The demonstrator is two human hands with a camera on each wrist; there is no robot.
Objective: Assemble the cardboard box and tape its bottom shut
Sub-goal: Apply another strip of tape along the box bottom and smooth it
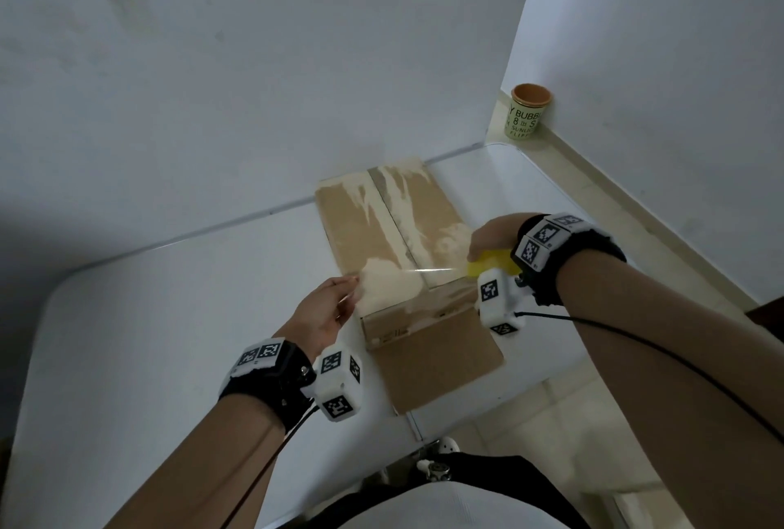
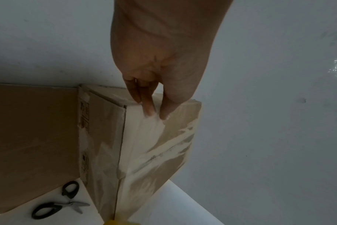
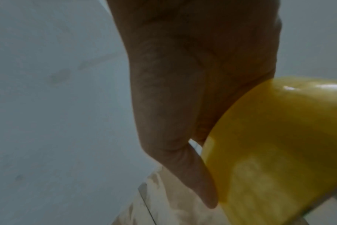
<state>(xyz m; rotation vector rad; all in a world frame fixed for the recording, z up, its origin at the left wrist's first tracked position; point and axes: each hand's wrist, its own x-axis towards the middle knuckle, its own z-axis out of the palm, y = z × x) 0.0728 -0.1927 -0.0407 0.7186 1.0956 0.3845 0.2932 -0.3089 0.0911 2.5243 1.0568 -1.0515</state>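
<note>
- The tape end (image 2: 154, 120) is being pinched by the left hand (image 1: 324, 316) at the box's (image 1: 382, 231) left edge on the table (image 1: 169, 316).
- The yellow roll (image 1: 488, 263) is being gripped by the right hand (image 1: 494, 237) at the right edge.
- The stretched strip is likely being put at risk of wrinkling or sticking crooked if tension slackens.

Brown box (image 1: 382, 231), yellow tape roll (image 3: 279, 152)

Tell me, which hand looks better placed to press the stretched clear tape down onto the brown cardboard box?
Probably the left hand: it pinches the clear tape end at the brown cardboard box edge, while the right hand grips the yellow tape roll.
</note>
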